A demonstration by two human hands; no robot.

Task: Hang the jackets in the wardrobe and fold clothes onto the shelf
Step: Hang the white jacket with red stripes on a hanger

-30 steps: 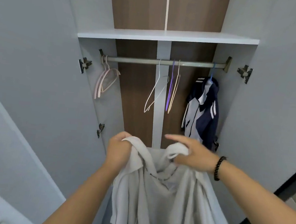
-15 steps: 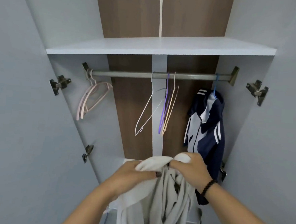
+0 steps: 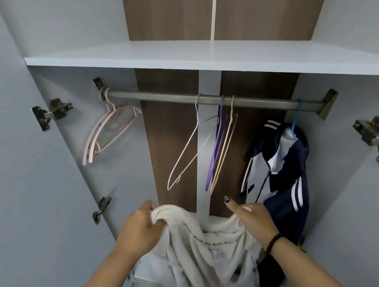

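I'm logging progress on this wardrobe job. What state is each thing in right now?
white garment: off any hanger, held up by both hands.
left hand: grips the bunched fabric.
right hand: holds the other side, forefinger extended.
navy and white jacket: hung on a blue hanger on the rail.
rail: carries pink, white, purple and cream hangers, all bare.
shelf: nothing visible on it.
wardrobe doors: open.

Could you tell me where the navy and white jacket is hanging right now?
In the head view, the navy and white jacket hangs on a blue hanger at the right end of the rail, just above the right hand.
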